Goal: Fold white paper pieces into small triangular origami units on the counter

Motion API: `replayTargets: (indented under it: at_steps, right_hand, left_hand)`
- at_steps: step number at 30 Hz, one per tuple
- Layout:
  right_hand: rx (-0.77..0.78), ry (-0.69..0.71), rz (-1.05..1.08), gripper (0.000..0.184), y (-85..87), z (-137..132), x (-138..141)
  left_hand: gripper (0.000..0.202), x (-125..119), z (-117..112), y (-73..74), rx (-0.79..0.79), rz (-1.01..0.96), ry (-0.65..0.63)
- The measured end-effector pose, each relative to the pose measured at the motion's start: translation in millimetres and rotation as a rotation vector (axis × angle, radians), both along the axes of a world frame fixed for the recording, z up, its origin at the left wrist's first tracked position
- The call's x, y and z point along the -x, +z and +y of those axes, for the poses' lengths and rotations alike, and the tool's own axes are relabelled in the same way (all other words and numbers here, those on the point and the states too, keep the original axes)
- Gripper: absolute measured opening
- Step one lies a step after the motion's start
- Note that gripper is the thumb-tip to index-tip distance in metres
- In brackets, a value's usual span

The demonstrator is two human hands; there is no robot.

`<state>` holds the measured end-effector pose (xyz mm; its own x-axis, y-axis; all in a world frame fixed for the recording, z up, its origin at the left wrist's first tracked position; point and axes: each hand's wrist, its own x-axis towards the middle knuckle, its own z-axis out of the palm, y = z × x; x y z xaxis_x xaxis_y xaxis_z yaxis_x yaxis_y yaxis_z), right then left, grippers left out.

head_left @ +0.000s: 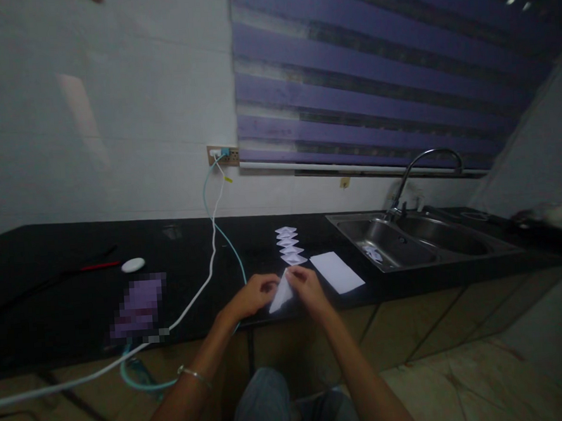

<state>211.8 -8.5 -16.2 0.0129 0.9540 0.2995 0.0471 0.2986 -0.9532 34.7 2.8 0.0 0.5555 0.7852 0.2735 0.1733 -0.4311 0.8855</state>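
A folded white sheet of paper (pixel 281 293), narrowed to a slanting pointed shape, is held up at the front edge of the black counter. My right hand (pixel 305 285) pinches its upper right part. On the paper's left side my left hand (pixel 260 291) has its fingers curled close to the edge; whether they grip it is hard to make out. Just beyond my hands, several folded white paper pieces (pixel 290 242) lie in an overlapping column. To the right of them rests a flat stack of white paper (pixel 337 272).
A steel double sink (pixel 383 255) with a curved faucet (pixel 423 154) is on the right. White (pixel 212 259) and teal (pixel 230 242) cables run from the wall outlet (pixel 223 155) across the counter's left half. A round white object (pixel 132 265) and a blurred purple item (pixel 139 306) lie left.
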Motion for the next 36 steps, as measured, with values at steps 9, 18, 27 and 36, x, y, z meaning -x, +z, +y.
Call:
replayTargets:
  at_steps: [9, 18, 27, 36]
  right_hand:
    - [-0.117, -0.048, -0.036, 0.024, -2.1, 0, 2]
    - [-0.171, -0.026, -0.045, 0.021, 6.0, -6, 7]
    - [-0.174, -0.124, -0.196, 0.052, 0.2, -9, 22]
    - [-0.265, -0.35, -0.363, 0.03, -4.0, -11, 25]
  left_hand:
    - [0.021, -4, 0, -3.5, -0.14, 0.118, 0.064]
    - [0.019, -8, -4, -1.4, -0.287, 0.321, 0.201]
    - [0.02, -7, 1, -3.4, -0.197, 0.152, 0.177]
    - [0.028, -6, 2, -5.1, -0.24, 0.116, 0.301]
